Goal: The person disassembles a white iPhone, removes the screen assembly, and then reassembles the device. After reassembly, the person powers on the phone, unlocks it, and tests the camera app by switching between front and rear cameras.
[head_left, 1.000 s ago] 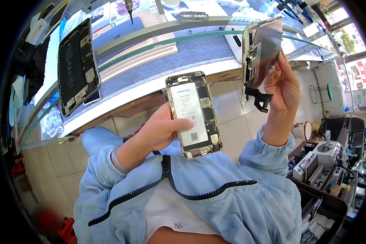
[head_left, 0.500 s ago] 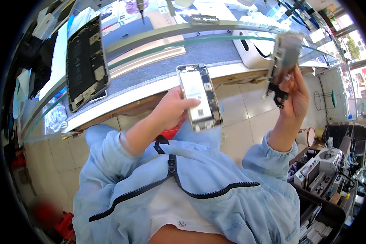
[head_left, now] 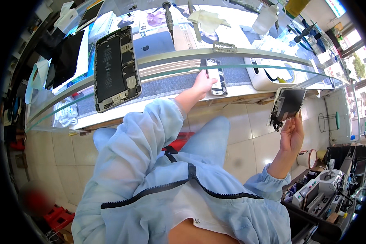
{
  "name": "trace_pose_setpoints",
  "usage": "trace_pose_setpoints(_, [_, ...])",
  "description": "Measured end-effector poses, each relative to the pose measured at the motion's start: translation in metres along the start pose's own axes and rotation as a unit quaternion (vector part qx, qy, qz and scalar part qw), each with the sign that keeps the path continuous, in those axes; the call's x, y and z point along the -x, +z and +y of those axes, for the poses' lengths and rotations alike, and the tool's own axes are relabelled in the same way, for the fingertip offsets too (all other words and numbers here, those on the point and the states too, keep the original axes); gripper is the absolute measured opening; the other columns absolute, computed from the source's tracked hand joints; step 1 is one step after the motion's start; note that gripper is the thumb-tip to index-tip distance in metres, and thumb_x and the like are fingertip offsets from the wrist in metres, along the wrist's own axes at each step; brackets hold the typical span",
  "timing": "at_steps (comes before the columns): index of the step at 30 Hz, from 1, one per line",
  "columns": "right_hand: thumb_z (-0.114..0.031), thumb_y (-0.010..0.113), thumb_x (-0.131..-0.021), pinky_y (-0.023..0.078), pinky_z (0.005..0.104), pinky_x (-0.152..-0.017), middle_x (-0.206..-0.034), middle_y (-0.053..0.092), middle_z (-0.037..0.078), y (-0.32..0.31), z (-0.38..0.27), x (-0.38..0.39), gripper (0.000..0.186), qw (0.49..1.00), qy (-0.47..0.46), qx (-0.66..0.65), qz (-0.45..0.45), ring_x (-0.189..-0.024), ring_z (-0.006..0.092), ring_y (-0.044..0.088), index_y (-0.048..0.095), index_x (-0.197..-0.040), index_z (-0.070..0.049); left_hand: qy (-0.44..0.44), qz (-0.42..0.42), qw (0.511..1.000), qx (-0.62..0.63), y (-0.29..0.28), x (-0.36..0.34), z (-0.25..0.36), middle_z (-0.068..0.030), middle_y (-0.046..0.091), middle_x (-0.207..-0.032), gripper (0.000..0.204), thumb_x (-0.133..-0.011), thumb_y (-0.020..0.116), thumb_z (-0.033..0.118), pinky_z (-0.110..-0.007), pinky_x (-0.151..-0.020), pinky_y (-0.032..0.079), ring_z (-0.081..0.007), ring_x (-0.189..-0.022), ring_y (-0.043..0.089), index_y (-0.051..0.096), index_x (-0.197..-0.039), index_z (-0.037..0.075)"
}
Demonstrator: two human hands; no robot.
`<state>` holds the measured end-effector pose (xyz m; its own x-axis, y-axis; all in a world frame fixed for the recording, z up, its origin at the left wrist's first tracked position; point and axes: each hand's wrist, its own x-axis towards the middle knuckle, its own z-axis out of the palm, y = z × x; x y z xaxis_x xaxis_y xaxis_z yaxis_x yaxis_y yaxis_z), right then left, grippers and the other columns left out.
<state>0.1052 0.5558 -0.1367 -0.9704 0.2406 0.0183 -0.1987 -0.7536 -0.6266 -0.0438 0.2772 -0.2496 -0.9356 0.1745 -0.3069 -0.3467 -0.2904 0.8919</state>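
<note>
My left hand reaches forward onto the grey mat of the counter and grips an opened phone body, which lies flat there with its battery side up. Off to the right, my right hand holds a detached phone screen panel upright by its lower end, in the air over the tiled floor and apart from the counter. A second opened phone, larger in view, rests on the glass top to the left of my left hand.
A glass counter edge curves across the top, with a screwdriver, a white cloth and a white box on it. Repair equipment stands at the lower right. A red stool sits lower left.
My left hand has carried the opened phone body away from my chest and set it down on the counter mat. My right hand has lowered the screen panel to the right.
</note>
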Motion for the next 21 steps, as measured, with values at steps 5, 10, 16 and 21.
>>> trace_pose_setpoints(5, [0.001, 0.048, -0.088, 0.058, 0.0292, -0.07, -0.101, 0.062, 0.014, 0.018, 0.002, 0.002, 0.027, 0.999, -0.026, 0.035, -0.024, -0.087, 0.019, 0.064, 0.047, -0.115, -0.001, 0.079, -0.043, 0.978, -0.191, -0.016, 0.029, 0.004, -0.017, 0.038, -0.134, 0.07, -0.077, 0.06, -0.003, -0.031, -0.1, 0.033, -0.0235, -0.12, 0.04, 0.023, -0.136, -0.004])
trace_pose_setpoints(10, [0.001, 0.052, -0.086, 0.058, 0.0282, -0.067, -0.099, 0.062, 0.013, 0.064, 0.007, -0.006, 0.031, 0.974, -0.141, 0.137, -0.109, -0.083, 0.0167, 0.064, 0.046, -0.116, -0.002, -0.038, -0.292, 0.915, -0.276, -0.049, 0.12, 0.06, -0.0112, 0.053, -0.12, 0.052, -0.082, 0.061, 0.013, -0.03, -0.093, 0.04, -0.0181, -0.108, 0.051, 0.04, -0.129, 0.001])
trace_pose_setpoints(16, [0.003, 0.053, -0.084, 0.058, 0.0323, -0.07, -0.099, 0.062, 0.015, 0.191, 0.018, -0.028, 0.035, 0.869, -0.305, 0.241, -0.308, -0.088, 0.0236, 0.064, 0.045, -0.119, 0.002, 0.179, -0.554, 0.73, -0.359, -0.076, 0.246, 0.193, -0.02, 0.047, -0.125, 0.062, -0.08, 0.066, 0.022, -0.035, -0.095, 0.038, -0.0301, -0.114, 0.047, 0.037, -0.13, -0.002])
trace_pose_setpoints(21, [0.0, 0.055, -0.084, 0.057, 0.0332, -0.074, -0.103, 0.061, 0.018, 0.29, 0.046, -0.06, 0.034, 0.717, -0.416, 0.32, -0.459, -0.091, 0.0259, 0.063, 0.049, -0.118, 0.002, 0.46, 0.012, 0.809, -0.366, -0.088, 0.282, 0.284, -0.0158, 0.058, -0.102, 0.06, -0.067, 0.065, 0.018, -0.03, -0.079, 0.048, -0.0221, -0.093, 0.059, 0.046, -0.12, -0.004])
